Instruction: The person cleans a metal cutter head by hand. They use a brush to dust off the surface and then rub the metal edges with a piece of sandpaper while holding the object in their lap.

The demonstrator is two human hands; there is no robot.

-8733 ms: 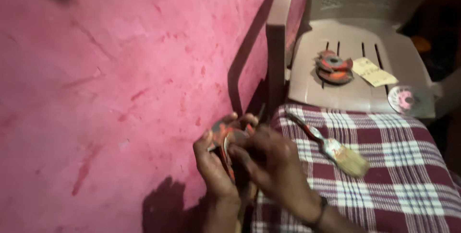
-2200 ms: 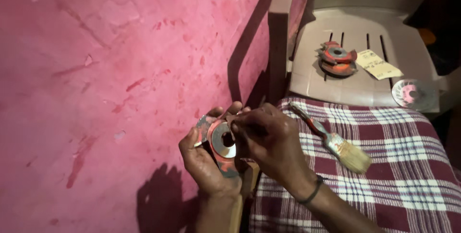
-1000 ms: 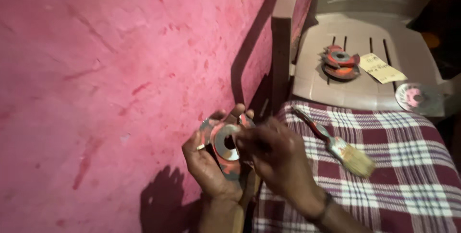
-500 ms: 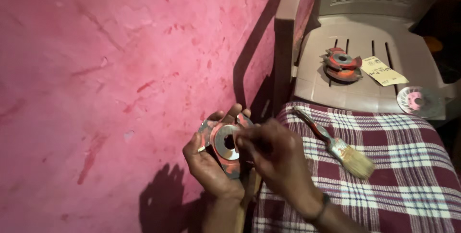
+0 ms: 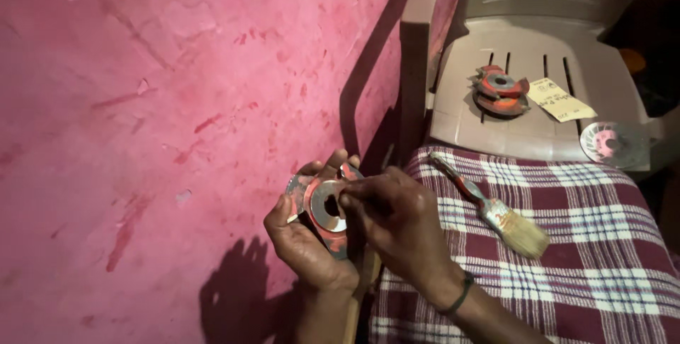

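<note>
While my left hand (image 5: pixel 304 241) grips the red cutter disc (image 5: pixel 322 209) at lower centre, my right hand (image 5: pixel 397 220) pinches its metal ring (image 5: pixel 327 204), not yet seated by my judgement. Another cutter (image 5: pixel 500 90) waits on the chair (image 5: pixel 538 124), upper right.

One paper label/tag (image 5: pixel 560 99), pale yellow, rectangular, w/ dark print. Lies flat on the plastic chair seat (image 5: pixel 538 128), just beside the red cutter stack (image 5: pixel 500 90). No screens or pkgs.
</note>
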